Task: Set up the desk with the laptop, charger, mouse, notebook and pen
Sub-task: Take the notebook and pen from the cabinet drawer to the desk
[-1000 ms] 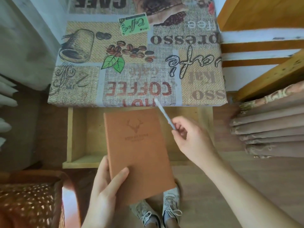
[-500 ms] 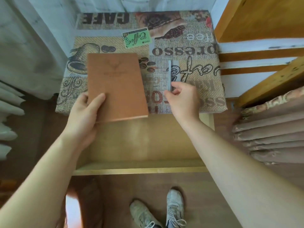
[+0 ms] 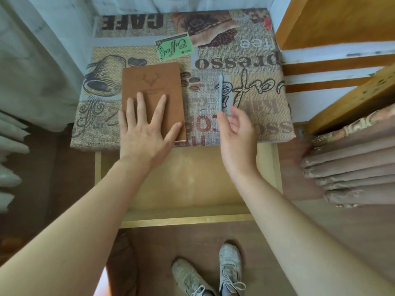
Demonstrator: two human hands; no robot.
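A brown notebook (image 3: 152, 90) with a deer-head emblem lies flat on the left half of the desk (image 3: 256, 99), which is covered in a coffee-print cloth. My left hand (image 3: 145, 133) rests on the notebook's near half, palm down, fingers spread. A pale grey pen (image 3: 220, 92) lies on the cloth to the right of the notebook, pointing away from me. My right hand (image 3: 237, 133) hovers at the pen's near end with curled, parted fingers; I cannot tell whether they still touch it. No laptop, charger or mouse is in view.
An open, empty wooden drawer (image 3: 188, 216) juts out under the desk's front edge. A wooden shelf unit (image 3: 333, 22) stands at the right with folded brown curtain fabric (image 3: 352, 167) below it. White curtain (image 3: 32, 67) hangs left. My shoes (image 3: 228, 265) stand on the wooden floor.
The notebook went from held over the drawer to lying flat on the desk, and my left hand now presses on it. The pen was laid on the cloth; my right hand has drawn back.
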